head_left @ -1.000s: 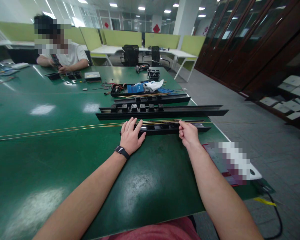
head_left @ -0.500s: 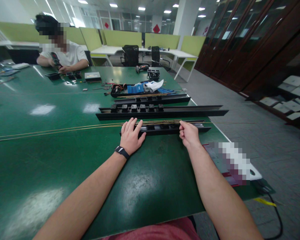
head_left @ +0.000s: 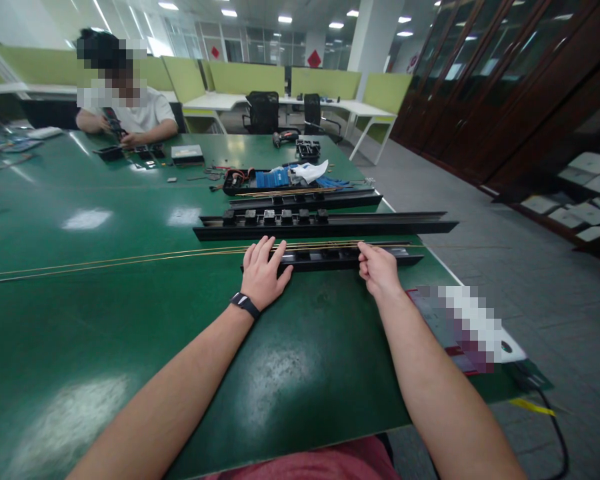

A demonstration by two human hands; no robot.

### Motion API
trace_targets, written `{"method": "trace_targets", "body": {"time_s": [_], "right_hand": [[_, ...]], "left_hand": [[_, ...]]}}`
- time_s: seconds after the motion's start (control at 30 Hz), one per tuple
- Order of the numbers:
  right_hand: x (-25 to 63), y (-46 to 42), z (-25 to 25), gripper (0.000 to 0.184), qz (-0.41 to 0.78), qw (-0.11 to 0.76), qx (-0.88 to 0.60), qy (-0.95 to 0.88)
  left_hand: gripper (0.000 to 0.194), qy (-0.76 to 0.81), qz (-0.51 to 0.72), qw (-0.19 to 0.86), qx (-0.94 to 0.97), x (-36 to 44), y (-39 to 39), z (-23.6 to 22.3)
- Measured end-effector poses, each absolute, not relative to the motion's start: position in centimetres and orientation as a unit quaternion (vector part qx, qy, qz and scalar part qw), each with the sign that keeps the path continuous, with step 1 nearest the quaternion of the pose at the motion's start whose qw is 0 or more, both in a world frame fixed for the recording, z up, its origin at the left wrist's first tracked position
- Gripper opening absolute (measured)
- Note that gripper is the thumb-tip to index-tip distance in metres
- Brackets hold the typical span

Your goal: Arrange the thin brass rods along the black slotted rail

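My left hand (head_left: 265,270) lies with fingers spread over the left end of a black channel rail (head_left: 330,260) and across thin brass-coloured rods (head_left: 180,254). The long rods run along the rail and reach far out to the left over the table. At the rail's right part, my right hand (head_left: 377,267) is closed in a pinch on the rods. Dark blocks show inside the rail between my hands. Just beyond lies a longer black rail (head_left: 390,223) with several small black blocks (head_left: 269,217) in a row.
Behind are a third black rail (head_left: 350,199) and a black tray (head_left: 240,183) with blue and white items. A power drill (head_left: 285,138) lies farther back on the green table (head_left: 130,320). A co-worker (head_left: 150,113) sits far left. A pixelated flat item (head_left: 445,327) lies right.
Both hands keep their places on the rail and rods. The view has shifted very slightly; nothing else has visibly moved.
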State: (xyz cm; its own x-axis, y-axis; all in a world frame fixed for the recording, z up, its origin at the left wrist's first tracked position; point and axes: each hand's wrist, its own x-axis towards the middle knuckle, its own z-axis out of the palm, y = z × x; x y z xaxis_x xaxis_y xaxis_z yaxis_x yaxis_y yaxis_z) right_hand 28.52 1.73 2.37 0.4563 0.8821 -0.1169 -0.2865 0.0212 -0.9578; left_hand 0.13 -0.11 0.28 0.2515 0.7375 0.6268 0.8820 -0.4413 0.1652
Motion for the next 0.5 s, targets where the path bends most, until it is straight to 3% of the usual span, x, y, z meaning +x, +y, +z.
{"method": "trace_targets", "body": {"time_s": [0.5], "right_hand": [[28.70, 1.86, 2.40, 0.039, 0.440, 0.664, -0.542, -0.268]], "left_hand": [[0.058, -0.514, -0.335, 0.093, -0.784, 0.12, -0.19, 0.35]]}}
